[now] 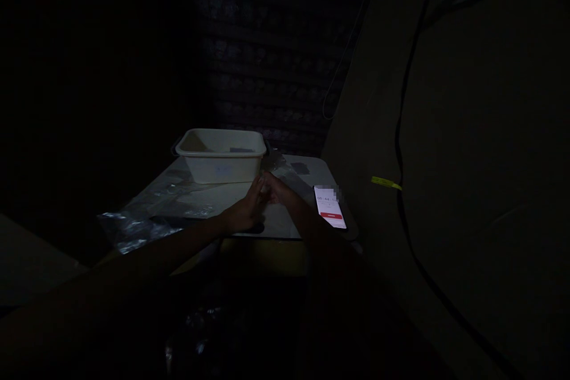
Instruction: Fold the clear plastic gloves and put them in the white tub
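In dim light, my left hand and my right hand meet above the front part of a pale table. The fingers of both are drawn together and touch; whatever lies between them, if anything, is too dark and small to make out. Just behind the hands stands a cream plastic tub with dark handles at its sides. A flat greyish piece shows inside it. To the right of my right hand lies a phone with a lit timer screen.
Crumpled clear plastic hangs over the table's left front edge. A dark patch marks the back right of the tabletop. A black cable with a yellow tag runs down the wall at right.
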{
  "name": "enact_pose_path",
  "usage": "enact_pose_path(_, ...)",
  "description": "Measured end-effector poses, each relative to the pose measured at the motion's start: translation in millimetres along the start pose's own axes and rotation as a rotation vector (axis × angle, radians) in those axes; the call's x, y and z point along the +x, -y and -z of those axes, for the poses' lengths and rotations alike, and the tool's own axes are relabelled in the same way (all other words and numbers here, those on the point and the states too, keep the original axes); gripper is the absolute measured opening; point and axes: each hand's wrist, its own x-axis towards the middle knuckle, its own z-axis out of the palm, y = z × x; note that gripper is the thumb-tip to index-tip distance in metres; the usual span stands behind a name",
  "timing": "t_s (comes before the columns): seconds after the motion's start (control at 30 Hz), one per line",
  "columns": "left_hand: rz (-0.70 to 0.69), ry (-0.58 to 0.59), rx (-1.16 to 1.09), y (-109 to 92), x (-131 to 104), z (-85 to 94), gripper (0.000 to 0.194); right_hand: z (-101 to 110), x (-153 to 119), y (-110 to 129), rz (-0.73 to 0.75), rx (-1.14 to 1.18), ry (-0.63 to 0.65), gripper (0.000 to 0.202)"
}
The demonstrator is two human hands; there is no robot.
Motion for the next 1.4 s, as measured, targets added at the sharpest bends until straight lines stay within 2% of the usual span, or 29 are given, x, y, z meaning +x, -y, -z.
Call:
enact_pose_path(0.13,0.070,-0.027,-0.142,-4.1,9.8,3.7,0.095,3.2,-7.3,6.1,-0.195,0.159,-0.017,0.048)
enact_pose_path(0.23,0.168,-0.071,-0.244,-8.4,11.4,9.7,0.093,8.1,-9.0,5.0,-0.158,0.035,-0.113,0.031)
enact_pose_path(0.3,0.208,-0.091,-0.224,-11.4,7.7,14.4,0.092,10.8,-6.9,1.4,-0.093,-0.119,-0.155,0.017)
enact_pose_path(0.37,0.238,-0.095,-0.092,-15.2,1.4,19.6,0.087,12.3,-2.8,-3.3,-0.040,-0.255,-0.183,0.008)
enact_pose_path(0.43,0.301,-0.067,0.164,-20.7,-5.7,25.1,0.075,12.9,2.2,-8.1,-0.017,-0.322,-0.211,0.006)
enact_pose_path(0.53,0.449,0.092,0.562,-31.4,-15.1,32.2,0.057,13.5,7.2,-14.2,0.002,-0.418,-0.237,0.012)
enact_pose_path(0.6,0.547,0.217,0.668,-37.3,-19.9,34.2,0.059,14.2,7.0,-16.4,0.027,-0.544,-0.243,0.016)
enact_pose_path(0.67,0.601,0.282,0.689,-40.3,-23.2,34.1,0.059,14.8,4.0,-16.1,0.042,-0.639,-0.251,0.020)
enact_pose_path(0.83,0.593,0.296,0.685,-40.2,-25.7,32.8,0.047,7.8,-7.5,-10.1,0.145,-0.899,-0.311,0.038)
enact_pose_path(0.93,0.546,0.313,0.710,-40.1,-25.7,33.3,0.043,0.7,-10.3,-10.4,0.172,-0.989,-0.305,0.049)
enact_pose_path(1.13,0.516,0.321,0.777,-37.9,-26.7,31.6,0.040,7.2,-8.5,-10.3,0.147,-1.009,-0.256,0.041)
enact_pose_path(1.2,0.518,0.311,0.773,-37.2,-26.1,31.2,0.038,11.0,-8.8,-8.0,0.204,-0.999,-0.254,0.043)
enact_pose_path(1.3,0.498,0.293,0.767,-36.5,-25.1,30.7,0.034,11.8,-9.3,-5.2,0.366,-0.987,-0.190,0.045)
enact_pose_path(1.4,0.477,0.271,0.761,-35.6,-25.5,29.0,0.030,8.3,-8.1,-3.5,0.385,-0.980,-0.125,0.033)
